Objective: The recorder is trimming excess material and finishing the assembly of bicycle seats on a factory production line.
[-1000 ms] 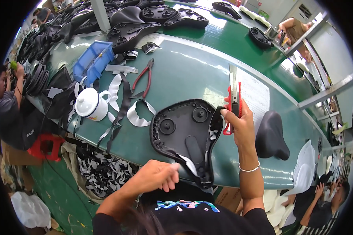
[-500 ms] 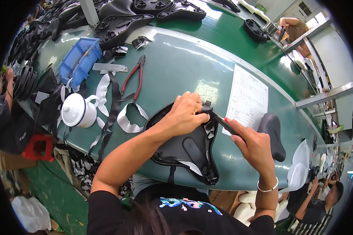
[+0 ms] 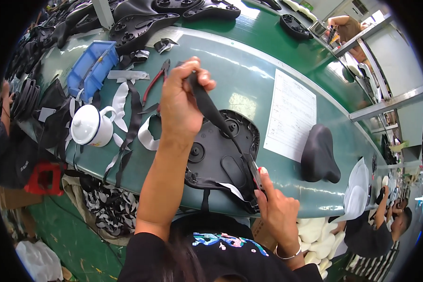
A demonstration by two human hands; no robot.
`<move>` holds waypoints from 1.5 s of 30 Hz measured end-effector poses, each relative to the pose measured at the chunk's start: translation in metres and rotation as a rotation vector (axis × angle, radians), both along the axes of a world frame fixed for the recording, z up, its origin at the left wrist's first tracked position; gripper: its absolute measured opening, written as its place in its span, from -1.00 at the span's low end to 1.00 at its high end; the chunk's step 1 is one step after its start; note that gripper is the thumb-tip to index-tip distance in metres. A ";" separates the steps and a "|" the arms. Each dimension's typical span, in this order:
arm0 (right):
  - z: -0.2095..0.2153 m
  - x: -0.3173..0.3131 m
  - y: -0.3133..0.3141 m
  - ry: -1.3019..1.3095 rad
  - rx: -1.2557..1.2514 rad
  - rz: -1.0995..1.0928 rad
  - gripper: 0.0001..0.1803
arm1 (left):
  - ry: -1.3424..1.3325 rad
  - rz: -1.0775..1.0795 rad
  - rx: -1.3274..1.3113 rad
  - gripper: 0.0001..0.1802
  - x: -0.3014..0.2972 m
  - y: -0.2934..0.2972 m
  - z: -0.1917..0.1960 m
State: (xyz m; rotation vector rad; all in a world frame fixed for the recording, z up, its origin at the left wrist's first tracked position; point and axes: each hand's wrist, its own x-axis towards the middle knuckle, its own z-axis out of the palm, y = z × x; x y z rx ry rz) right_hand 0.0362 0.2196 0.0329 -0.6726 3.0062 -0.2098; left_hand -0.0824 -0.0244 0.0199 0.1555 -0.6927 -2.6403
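While the black strip [image 3: 207, 107] is held taut by the left hand [image 3: 182, 101], a slim cutter [image 3: 255, 173] is held at its lower end by the right hand [image 3: 278, 211], as seen in the head view. The strip is pinched in the curled fingers of the left hand, raised over the table [image 3: 211, 51]; the cutter's handle is closed in the right hand's grip. The seat [image 3: 211, 162] is laid underside up at the table's near edge, its narrow nose pointed toward the body. The strip is stretched across it to the right-hand rim, where the blade is met; how deep the cut has gone cannot be told.

By judgement, surplus cover is being trimmed from the rim, and that side is not yet finished. For the next move, steady tension on the strip seems to be called for, with the blade guided close along the rim toward the nose and the cover's kept part spared. Pale lining [image 3: 231, 189] is exposed along the nose's left side, where trimming may also be needed.
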 end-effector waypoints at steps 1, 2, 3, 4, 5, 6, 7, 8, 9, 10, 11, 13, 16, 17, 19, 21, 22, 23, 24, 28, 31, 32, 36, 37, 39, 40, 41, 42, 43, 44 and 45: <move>-0.001 0.005 0.001 0.022 0.036 -0.010 -0.38 | 0.115 -0.033 0.039 -0.87 0.001 -0.007 -0.007; -0.005 0.013 0.004 0.021 0.035 -0.012 -0.38 | 0.229 -0.066 0.076 -0.88 0.004 -0.017 -0.012; -0.010 0.020 0.014 0.059 0.044 0.013 -0.37 | 0.176 -0.071 0.088 -0.88 0.005 -0.022 -0.014; -0.012 0.028 0.024 0.098 0.052 0.037 -0.35 | 0.172 -0.073 0.085 -0.88 0.009 -0.029 -0.018; -0.011 0.035 0.034 0.100 0.052 0.037 -0.35 | 0.187 -0.011 0.072 -0.87 0.011 -0.035 -0.022; -0.010 0.047 0.045 0.038 0.033 0.049 -0.33 | 0.195 0.051 0.055 -0.85 0.016 -0.036 -0.020; -0.009 0.053 0.052 -0.024 0.012 0.062 -0.31 | 0.113 0.146 0.044 -0.82 0.020 -0.036 -0.014; -0.009 0.054 0.055 -0.026 0.005 0.062 -0.31 | 0.112 0.145 0.037 -0.82 0.022 -0.036 -0.012; -0.009 0.053 0.058 -0.010 0.003 0.077 -0.32 | 0.160 0.185 0.022 -0.82 0.026 -0.038 -0.010; -0.010 0.052 0.060 0.007 -0.001 0.096 -0.33 | 0.210 0.228 0.004 -0.82 0.030 -0.039 -0.006; -0.011 0.047 0.063 0.009 -0.008 0.088 -0.33 | 0.192 0.103 -0.130 -0.82 0.038 -0.030 -0.002; -0.018 0.035 0.073 -0.010 -0.310 0.048 -0.38 | 0.037 -0.251 -0.469 -0.78 0.070 -0.008 0.012; -0.018 0.034 0.063 0.024 -0.572 -0.032 -0.42 | 0.046 -0.424 -1.438 -0.70 0.098 0.001 0.038; -0.014 0.029 0.055 0.027 -0.557 -0.019 -0.44 | 0.151 -0.370 -1.830 -0.66 0.099 -0.001 0.039; -0.016 0.025 0.046 0.022 -0.457 0.047 -0.44 | 0.227 -0.320 -2.347 -0.64 0.102 0.001 0.031; -0.011 0.027 0.038 -0.045 -0.343 0.042 -0.43 | 0.205 -0.386 -2.297 -0.67 0.092 0.003 0.022; -0.009 0.029 0.035 -0.114 -0.221 0.030 -0.42 | 0.188 -0.459 -2.236 -0.67 0.086 -0.001 0.015; -0.007 0.033 0.036 -0.096 -0.187 0.028 -0.39 | 0.180 -0.383 -2.122 -0.57 0.079 -0.005 0.003; -0.006 0.038 0.037 -0.094 -0.186 0.031 -0.39 | 0.179 -0.379 -2.122 -0.57 0.074 -0.008 0.003; -0.008 0.036 0.047 -0.058 -0.162 0.051 -0.41 | -0.240 -0.073 -2.170 -0.52 0.073 -0.014 0.015; -0.009 0.031 0.048 0.035 -0.302 0.060 -0.41 | 0.299 -0.035 -2.359 -0.56 0.082 -0.008 0.034; -0.008 0.027 0.045 0.071 -0.372 0.048 -0.41 | 0.287 -0.027 -2.364 -0.56 0.084 -0.007 0.033; -0.009 0.033 0.030 -0.053 -0.104 0.043 -0.41 | 0.412 -0.316 -1.908 -0.58 0.069 -0.008 -0.006; -0.011 0.038 0.035 -0.080 -0.120 0.063 -0.39 | 0.013 -0.539 -1.434 -0.61 0.061 -0.010 -0.010; -0.010 0.052 0.045 -0.116 -0.118 0.060 -0.39 | -0.295 -0.622 -0.873 -0.62 0.062 -0.005 -0.010; -0.009 0.057 0.050 -0.144 -0.117 0.058 -0.39 | -0.302 -0.626 -0.870 -0.62 0.065 -0.004 -0.013; -0.008 0.059 0.054 -0.178 -0.133 0.024 -0.41 | -0.262 -0.510 -0.781 -0.61 0.065 -0.003 -0.016; -0.009 0.057 0.057 -0.178 -0.137 0.020 -0.41 | -0.222 -0.394 -0.692 -0.59 0.065 -0.003 -0.019; -0.012 0.055 0.060 -0.155 -0.165 0.021 -0.42 | -0.225 -0.356 -0.620 -0.57 0.068 -0.003 -0.021; -0.013 0.052 0.061 -0.133 -0.192 0.027 -0.43 | -0.228 -0.355 -0.623 -0.57 0.070 0.000 -0.023; -0.011 0.047 0.061 -0.129 -0.192 0.020 -0.44 | -0.199 -0.282 -0.679 -0.57 0.072 0.004 -0.026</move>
